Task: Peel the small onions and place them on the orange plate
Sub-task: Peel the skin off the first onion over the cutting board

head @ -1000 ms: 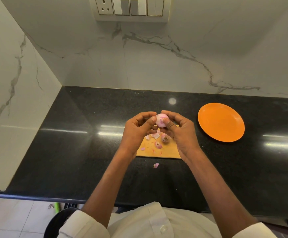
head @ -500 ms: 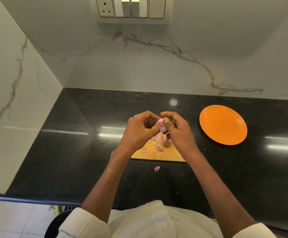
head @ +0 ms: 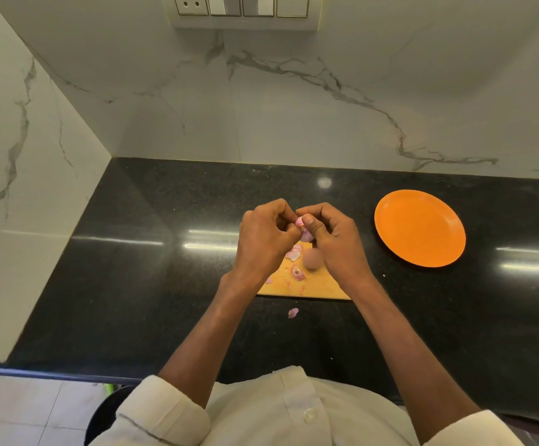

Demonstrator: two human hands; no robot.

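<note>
A small pink onion [head: 303, 230] is held above a wooden cutting board [head: 313, 286], mostly hidden by fingers. My left hand [head: 266, 239] pinches it from the left and my right hand [head: 334, 239] grips it from the right, thumb on top. A second small onion [head: 312, 259], blurred, lies on the board just under my right hand. Pink peel scraps [head: 295, 254] lie on the board. The orange plate [head: 420, 228] sits to the right with nothing on it.
One loose peel piece [head: 293, 312] lies on the black counter [head: 152, 268] in front of the board. Marble walls close off the back and left. A switch panel [head: 242, 8] hangs on the back wall. The counter's front edge is near my body.
Both hands have closed in tighter over the onion, so less of it shows than a second ago. The hands stay above the board.
</note>
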